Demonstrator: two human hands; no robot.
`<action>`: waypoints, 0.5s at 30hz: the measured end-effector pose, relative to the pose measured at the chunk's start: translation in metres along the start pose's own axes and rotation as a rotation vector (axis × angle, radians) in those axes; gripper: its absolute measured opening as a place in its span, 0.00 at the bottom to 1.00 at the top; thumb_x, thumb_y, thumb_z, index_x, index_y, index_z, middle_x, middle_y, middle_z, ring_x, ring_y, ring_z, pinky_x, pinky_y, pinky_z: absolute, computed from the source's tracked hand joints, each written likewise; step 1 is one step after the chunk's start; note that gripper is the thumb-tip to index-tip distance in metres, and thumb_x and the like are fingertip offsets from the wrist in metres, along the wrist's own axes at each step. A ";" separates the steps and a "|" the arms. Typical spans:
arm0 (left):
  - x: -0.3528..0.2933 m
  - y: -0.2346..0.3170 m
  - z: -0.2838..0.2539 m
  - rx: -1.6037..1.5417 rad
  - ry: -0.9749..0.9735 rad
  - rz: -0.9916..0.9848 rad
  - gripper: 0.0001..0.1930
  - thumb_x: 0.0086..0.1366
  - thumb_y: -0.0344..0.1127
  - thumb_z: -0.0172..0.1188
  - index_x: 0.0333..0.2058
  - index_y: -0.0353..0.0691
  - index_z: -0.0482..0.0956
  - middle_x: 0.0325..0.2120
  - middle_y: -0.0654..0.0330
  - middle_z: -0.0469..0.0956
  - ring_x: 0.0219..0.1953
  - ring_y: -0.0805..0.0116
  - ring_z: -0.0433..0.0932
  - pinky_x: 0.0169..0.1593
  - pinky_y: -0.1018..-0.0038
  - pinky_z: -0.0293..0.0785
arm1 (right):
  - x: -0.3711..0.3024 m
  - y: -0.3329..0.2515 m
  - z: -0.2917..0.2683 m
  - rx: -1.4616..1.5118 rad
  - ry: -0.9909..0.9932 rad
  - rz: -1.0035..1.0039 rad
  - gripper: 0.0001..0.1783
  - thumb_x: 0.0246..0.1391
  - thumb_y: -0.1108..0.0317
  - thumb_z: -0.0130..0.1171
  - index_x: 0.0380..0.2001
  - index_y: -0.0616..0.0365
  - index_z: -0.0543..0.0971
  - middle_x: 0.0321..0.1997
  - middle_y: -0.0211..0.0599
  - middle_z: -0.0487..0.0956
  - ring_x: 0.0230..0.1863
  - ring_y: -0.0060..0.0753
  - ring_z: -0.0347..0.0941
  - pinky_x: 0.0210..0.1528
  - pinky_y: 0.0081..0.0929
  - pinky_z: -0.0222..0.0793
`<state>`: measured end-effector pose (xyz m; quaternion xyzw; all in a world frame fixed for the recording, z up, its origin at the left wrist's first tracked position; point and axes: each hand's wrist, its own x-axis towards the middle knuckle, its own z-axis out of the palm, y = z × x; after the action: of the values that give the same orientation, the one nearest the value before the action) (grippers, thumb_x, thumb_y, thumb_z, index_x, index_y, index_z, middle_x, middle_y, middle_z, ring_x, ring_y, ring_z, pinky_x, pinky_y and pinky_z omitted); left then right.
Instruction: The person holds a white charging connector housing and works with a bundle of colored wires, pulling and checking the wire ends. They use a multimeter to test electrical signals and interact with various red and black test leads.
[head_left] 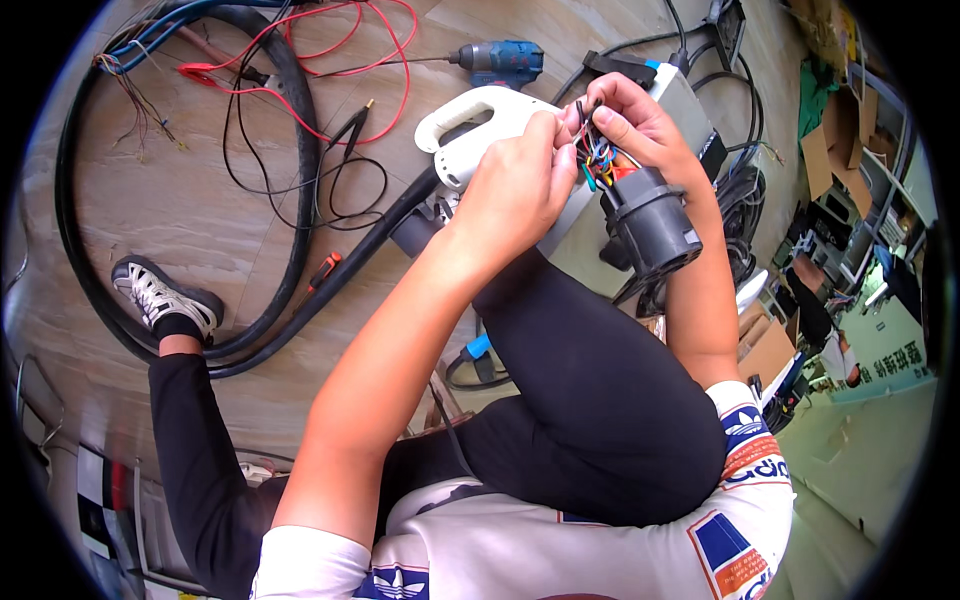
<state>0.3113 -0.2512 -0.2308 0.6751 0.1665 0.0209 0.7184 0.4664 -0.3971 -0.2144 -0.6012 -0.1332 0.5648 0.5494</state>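
My left hand (522,182) is closed, thumb and fingertips pinched at the ends of thin wires. Opposite it, my right hand (640,122) pinches the same bundle of thin coloured wires (602,158), close to some dark tips. The exact spot gripped is partly hidden by the fingers. Those wires come out of a black cylindrical connector (652,228), which hangs below my right hand beside the forearm. Left of my hands lies a white plastic handle shell (470,125) with a loop grip, joined to a thick black cable (375,232).
A blue cordless drill (505,60) lies on the tiled floor. Red test leads (405,70) and black leads (345,150) tangle near the coiled cable. An orange-handled tool (325,270) rests inside the coil. Cardboard boxes (840,140) and more cables (742,210) crowd the right.
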 end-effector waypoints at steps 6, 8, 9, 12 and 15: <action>0.001 -0.004 0.001 0.054 0.035 0.078 0.07 0.69 0.30 0.55 0.39 0.32 0.70 0.29 0.43 0.80 0.33 0.42 0.81 0.37 0.55 0.74 | 0.000 -0.004 0.004 -0.067 0.030 0.004 0.08 0.69 0.67 0.54 0.46 0.57 0.72 0.41 0.29 0.77 0.45 0.20 0.73 0.49 0.23 0.70; 0.001 -0.006 -0.002 0.075 -0.007 0.026 0.08 0.70 0.31 0.54 0.39 0.32 0.70 0.30 0.43 0.81 0.34 0.41 0.81 0.38 0.54 0.74 | 0.001 -0.005 0.002 -0.104 0.018 0.004 0.08 0.69 0.67 0.54 0.46 0.57 0.72 0.39 0.27 0.76 0.45 0.19 0.73 0.48 0.22 0.70; 0.001 -0.007 -0.002 0.086 -0.026 -0.001 0.08 0.70 0.32 0.54 0.40 0.32 0.70 0.30 0.43 0.81 0.34 0.40 0.81 0.38 0.53 0.74 | 0.001 -0.007 0.002 -0.106 0.007 0.012 0.07 0.69 0.67 0.54 0.46 0.57 0.72 0.39 0.26 0.75 0.45 0.18 0.73 0.48 0.22 0.70; 0.004 -0.009 0.001 0.039 0.018 0.050 0.09 0.72 0.35 0.52 0.41 0.33 0.70 0.31 0.43 0.81 0.36 0.39 0.81 0.40 0.52 0.74 | 0.003 -0.008 -0.003 -0.108 -0.020 0.009 0.07 0.69 0.67 0.54 0.46 0.57 0.72 0.38 0.25 0.75 0.45 0.17 0.74 0.47 0.21 0.70; 0.008 -0.005 -0.006 0.020 -0.066 -0.071 0.09 0.72 0.35 0.51 0.43 0.35 0.71 0.31 0.43 0.82 0.37 0.39 0.82 0.40 0.53 0.75 | 0.004 -0.002 -0.005 -0.070 0.011 0.002 0.07 0.69 0.67 0.55 0.46 0.57 0.72 0.38 0.25 0.75 0.43 0.17 0.75 0.46 0.21 0.71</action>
<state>0.3161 -0.2443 -0.2378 0.6762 0.1671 -0.0286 0.7169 0.4726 -0.3952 -0.2161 -0.6233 -0.1490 0.5570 0.5282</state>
